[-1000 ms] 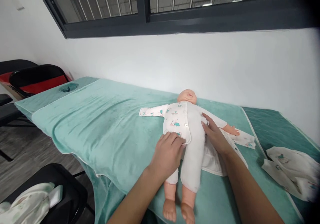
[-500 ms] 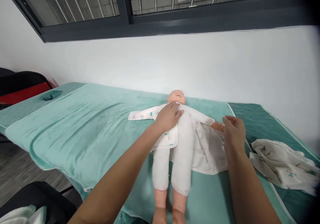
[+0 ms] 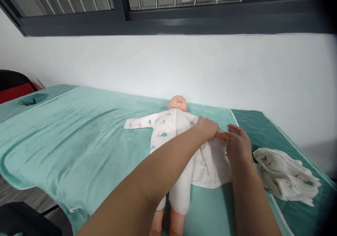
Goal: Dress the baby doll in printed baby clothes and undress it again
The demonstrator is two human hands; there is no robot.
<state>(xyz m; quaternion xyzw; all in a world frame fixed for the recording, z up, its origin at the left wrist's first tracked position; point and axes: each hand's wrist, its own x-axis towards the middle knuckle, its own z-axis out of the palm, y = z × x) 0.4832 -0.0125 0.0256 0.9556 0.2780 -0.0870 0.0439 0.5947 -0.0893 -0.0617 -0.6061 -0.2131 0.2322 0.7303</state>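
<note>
A baby doll [image 3: 178, 103] lies on its back, head toward the wall, legs toward me. One side of its white printed baby shirt [image 3: 164, 129] covers the chest, with a sleeve stretched out to the left. The shirt's other half [image 3: 210, 164] lies spread under the doll's arm on the right, inner side up. My left hand [image 3: 207, 128] is closed around that arm, above the wrist. At the doll's hand [image 3: 222, 135], my right hand [image 3: 239, 141] holds on with thumb and curled fingers. My left forearm hides part of the belly and legs.
A teal cover [image 3: 86, 137] spreads over the bed. Crumpled white printed clothing [image 3: 288, 174] lies on the darker cover [image 3: 252, 122] at right. Behind stand a white wall [image 3: 168, 64] and a dark window frame [image 3: 168, 27]. Black chair parts [image 3: 26, 218] show at lower left.
My left hand has moved right, from the doll's chest to its arm. The chest side of the shirt now shows uncovered. My right hand stays at the doll's hand; the view has shifted somewhat.
</note>
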